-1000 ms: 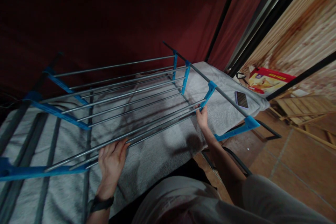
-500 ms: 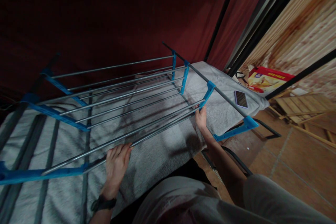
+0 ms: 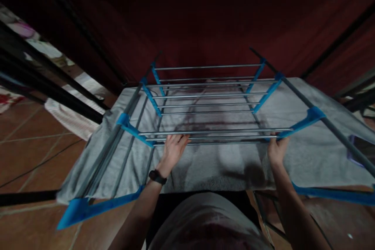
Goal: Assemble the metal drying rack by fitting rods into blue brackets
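Note:
A rack of metal rods [image 3: 211, 112] and blue plastic brackets [image 3: 303, 123] lies across a grey blanket [image 3: 216, 168]. My left hand [image 3: 173, 150], with a dark watch on its wrist, is closed over the near rods, a short way in from the left bracket [image 3: 136, 133]. Close to the right bracket, my right hand [image 3: 277, 150] grips the end of the lowest near rod [image 3: 228, 143]. Its fingertips are partly hidden by the rod and bracket. Grey side tubes [image 3: 340, 134] run through the brackets on both sides.
A dark red panel [image 3: 199, 19] stands behind the rack. At the right edge a phone [image 3: 361, 150] lies on the blanket, partly behind a tube. Tiled floor [image 3: 26, 156] and a pale striped cloth [image 3: 70, 113] are to the left. Blue end pieces [image 3: 99, 207] stick out at the near side.
My view has swung to the left, so the rack's left end and the floor there show. Both hands stay on the near rods; my left hand's fingers now reach over them.

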The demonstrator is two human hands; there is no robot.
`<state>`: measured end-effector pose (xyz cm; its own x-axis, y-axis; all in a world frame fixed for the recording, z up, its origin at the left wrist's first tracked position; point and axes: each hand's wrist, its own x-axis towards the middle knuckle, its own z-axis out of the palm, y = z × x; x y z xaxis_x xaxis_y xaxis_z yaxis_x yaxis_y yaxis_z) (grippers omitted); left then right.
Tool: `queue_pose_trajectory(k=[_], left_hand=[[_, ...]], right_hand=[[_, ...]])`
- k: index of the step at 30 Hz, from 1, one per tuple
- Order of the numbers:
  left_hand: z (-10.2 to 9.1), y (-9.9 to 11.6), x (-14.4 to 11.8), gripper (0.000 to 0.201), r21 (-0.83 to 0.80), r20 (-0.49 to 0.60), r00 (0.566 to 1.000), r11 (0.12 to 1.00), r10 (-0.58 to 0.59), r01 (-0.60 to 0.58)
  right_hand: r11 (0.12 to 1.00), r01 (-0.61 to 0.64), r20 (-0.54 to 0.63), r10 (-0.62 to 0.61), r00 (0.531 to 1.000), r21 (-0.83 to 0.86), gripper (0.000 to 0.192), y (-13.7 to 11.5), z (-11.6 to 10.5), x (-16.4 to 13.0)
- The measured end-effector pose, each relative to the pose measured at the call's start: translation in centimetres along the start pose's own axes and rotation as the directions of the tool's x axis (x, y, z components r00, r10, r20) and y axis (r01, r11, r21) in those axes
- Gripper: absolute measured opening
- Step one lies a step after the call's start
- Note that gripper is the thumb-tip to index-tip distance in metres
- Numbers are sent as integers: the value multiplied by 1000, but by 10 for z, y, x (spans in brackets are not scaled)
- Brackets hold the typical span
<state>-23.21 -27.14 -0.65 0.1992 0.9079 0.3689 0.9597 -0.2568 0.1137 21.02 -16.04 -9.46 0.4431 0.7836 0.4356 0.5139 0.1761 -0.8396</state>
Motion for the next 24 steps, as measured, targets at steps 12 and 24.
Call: queue_pose_trajectory(k=[12,24], left_hand=[[2,-5,-5,30,-66,23,1000,998,2,-1],[9,-9,-8,29,-39,-17,999,999,28,-28]], right_hand=[[998,36,-34,-38,999,-48,35,9,-2,-1],[1000,7,-21,-7,1000,-21,37,-1,-3,-4]])
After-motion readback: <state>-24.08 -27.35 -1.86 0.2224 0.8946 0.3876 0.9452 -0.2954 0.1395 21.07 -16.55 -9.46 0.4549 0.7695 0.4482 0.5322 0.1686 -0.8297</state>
